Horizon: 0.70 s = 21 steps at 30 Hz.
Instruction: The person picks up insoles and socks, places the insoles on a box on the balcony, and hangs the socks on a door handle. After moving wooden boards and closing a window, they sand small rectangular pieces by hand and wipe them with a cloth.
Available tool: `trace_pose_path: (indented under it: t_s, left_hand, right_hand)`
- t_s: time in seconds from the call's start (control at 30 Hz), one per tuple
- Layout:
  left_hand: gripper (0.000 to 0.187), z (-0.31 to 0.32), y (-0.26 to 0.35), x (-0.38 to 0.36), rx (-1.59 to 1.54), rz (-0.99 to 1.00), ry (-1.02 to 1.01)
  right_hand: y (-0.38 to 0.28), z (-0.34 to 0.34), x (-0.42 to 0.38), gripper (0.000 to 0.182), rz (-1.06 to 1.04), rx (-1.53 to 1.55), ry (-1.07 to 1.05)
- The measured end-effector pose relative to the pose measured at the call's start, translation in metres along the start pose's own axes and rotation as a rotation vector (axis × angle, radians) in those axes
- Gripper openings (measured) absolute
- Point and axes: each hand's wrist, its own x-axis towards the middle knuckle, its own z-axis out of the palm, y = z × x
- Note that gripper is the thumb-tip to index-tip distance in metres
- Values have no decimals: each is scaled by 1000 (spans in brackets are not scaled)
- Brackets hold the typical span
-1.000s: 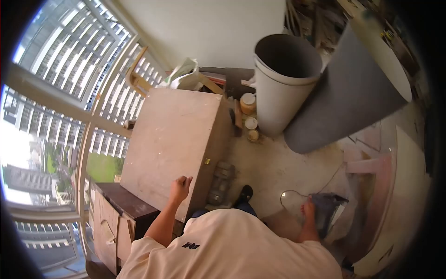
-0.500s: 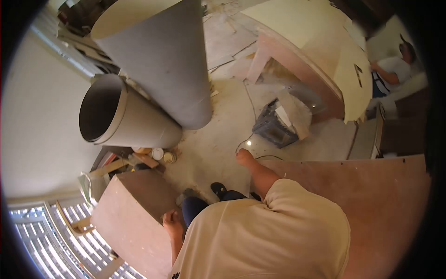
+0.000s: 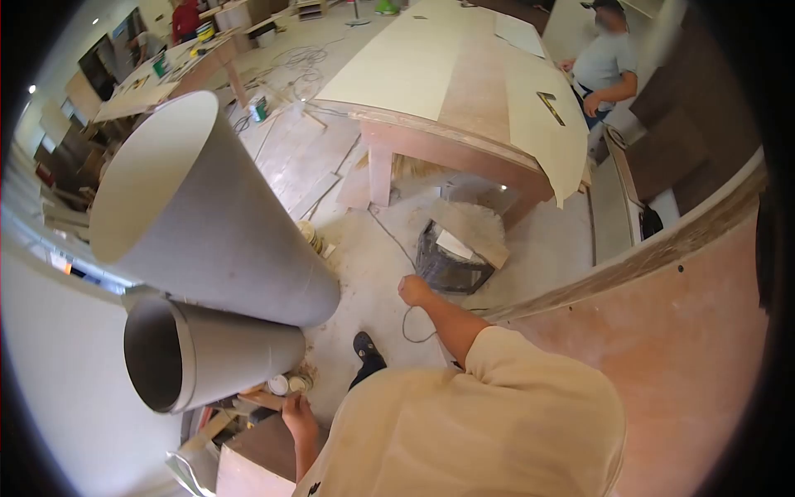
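Note:
My left hand (image 3: 298, 416) hangs low with its fingers curled and nothing visible in them. It is nearest the small wooden box (image 3: 265, 455) and a lying grey roll (image 3: 240, 344). My right hand (image 3: 416, 291) is held forward over the floor, closed like a fist, with no object showing in it. A thin dark cable (image 3: 389, 234) passes behind that hand on the floor and loops below it. Just beyond stands a dark plastic crate (image 3: 447, 273) with a pale sheet and a cloudy bag-like thing on top.
A large rolled grey sheet (image 3: 232, 224) stands at the left. Ahead, a wide table (image 3: 377, 124) carries pale panels and a square (image 3: 549, 108). A person (image 3: 609, 62) stands at its far right. A reddish board (image 3: 646, 348) lies at my right. Small tubs (image 3: 286, 383) sit by the rolls.
My view has tilted up and turned, showing more of the room, the table and the person. The rolls sit lower in view. Both hands remain closed.

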Motion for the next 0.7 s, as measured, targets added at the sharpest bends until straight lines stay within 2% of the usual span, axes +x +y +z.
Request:
trace_pose_path:
  t_s: [0.1, 0.2, 0.27, 0.4, 0.47, 0.5, 0.53, 0.57, 0.6, 0.7]
  left_hand:
    - [10, 29, 26, 89, 122, 59, -281]
    - [14, 76, 72, 167, -8, -194, -464]
    - [19, 112, 95, 213, -26, -36, -509]
    - [24, 197, 135, 287, -96, 186, -494]
    - [24, 228, 188, 314, -172, 44, -492]
    - [24, 246, 187, 330, -174, 42, -497]
    - [23, 268, 180, 348, -178, 42, -499]
    - [23, 290, 172, 370, -184, 52, -499]
    - [23, 308, 164, 390, -214, -61, -450]
    - [23, 358, 138, 457, -249, -303, -248]
  right_hand:
    - [-1, -37, 14, 33, 229, 357, 100]
    - [9, -79, 33, 36, 405, 352, 261]
    - [32, -104, 51, 36, 451, 496, 306]
    - [108, -143, 77, 29, 478, 839, 523]
    - [134, -177, 81, 24, 532, 891, 700]
    - [159, -189, 94, 25, 585, 743, 724]
    - [178, -200, 107, 27, 567, 579, 837]
    - [186, -219, 129, 27, 595, 676, 905]
    - [187, -241, 149, 27, 634, 771, 971]
    - [200, -291, 232, 31, 541, 660, 960]
